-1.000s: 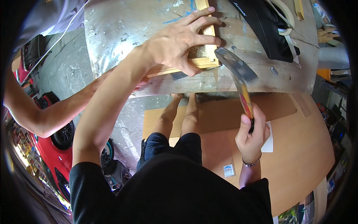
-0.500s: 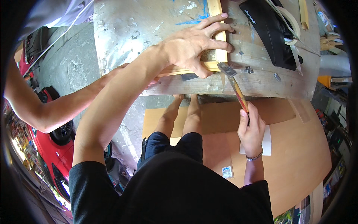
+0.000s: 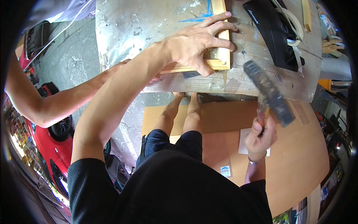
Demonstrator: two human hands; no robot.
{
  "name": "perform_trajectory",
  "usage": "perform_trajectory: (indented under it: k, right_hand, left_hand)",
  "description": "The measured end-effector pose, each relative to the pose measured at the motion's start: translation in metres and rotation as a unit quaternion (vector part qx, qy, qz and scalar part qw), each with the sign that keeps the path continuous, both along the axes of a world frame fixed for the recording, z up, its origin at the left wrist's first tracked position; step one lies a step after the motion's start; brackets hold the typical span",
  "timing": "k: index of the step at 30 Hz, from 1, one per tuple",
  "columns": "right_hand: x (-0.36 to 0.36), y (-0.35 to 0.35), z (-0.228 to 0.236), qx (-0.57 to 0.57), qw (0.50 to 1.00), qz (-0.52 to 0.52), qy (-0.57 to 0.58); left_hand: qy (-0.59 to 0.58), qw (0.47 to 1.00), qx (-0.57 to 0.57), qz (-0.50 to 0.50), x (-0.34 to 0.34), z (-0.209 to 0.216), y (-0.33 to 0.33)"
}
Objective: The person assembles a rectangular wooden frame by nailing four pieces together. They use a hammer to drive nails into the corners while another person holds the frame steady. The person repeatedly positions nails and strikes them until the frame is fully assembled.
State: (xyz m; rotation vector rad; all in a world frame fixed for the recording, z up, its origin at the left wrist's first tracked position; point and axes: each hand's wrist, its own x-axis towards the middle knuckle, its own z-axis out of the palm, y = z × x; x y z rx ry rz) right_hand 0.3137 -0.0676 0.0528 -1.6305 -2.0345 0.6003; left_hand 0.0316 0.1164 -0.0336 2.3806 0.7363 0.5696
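My left hand [image 3: 192, 44] spans the near right corner of a pale wooden frame [image 3: 225, 61] lying on the worktable. Its spread fingers hook over the right rail, while the thumb rests on the near rail. In my right hand [image 3: 261, 139] is a hammer [image 3: 269, 91], gripped by the handle. The hammer is raised toward me, apart from the frame, and its dark head is blurred by motion. Another person's hand [image 3: 123, 67] is at the near rail farther left, partly hidden behind my left forearm.
The worn worktable [image 3: 126, 33] carries a black pouch [image 3: 266, 33], a tape roll [image 3: 296, 28] and a wood strip [image 3: 306, 15]. A large brown sheet [image 3: 298, 160] lies below the table edge, right of my legs. A red car [image 3: 56, 149] stands at left.
The hammer has lifted off the frame's corner and swung up and right toward me with my right hand. My left hand keeps its place on the frame.
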Motion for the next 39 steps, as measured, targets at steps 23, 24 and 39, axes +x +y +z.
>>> perform_trajectory:
  k: [23,24,39]
  right_hand:
    - [-0.008,0.002,-0.018,-0.042,0.999,0.014,-0.029]
    - [-0.012,0.003,-0.013,-0.013,1.000,0.010,-0.002]
    - [-0.010,0.000,-0.023,-0.076,0.997,-0.007,-0.029]
  left_hand:
    - [-0.008,1.000,-0.011,-0.008,0.001,0.000,0.001]
    - [-0.011,1.000,-0.009,-0.005,0.000,-0.002,0.000]
    - [-0.032,0.999,-0.007,-0.007,0.002,-0.005,0.003]
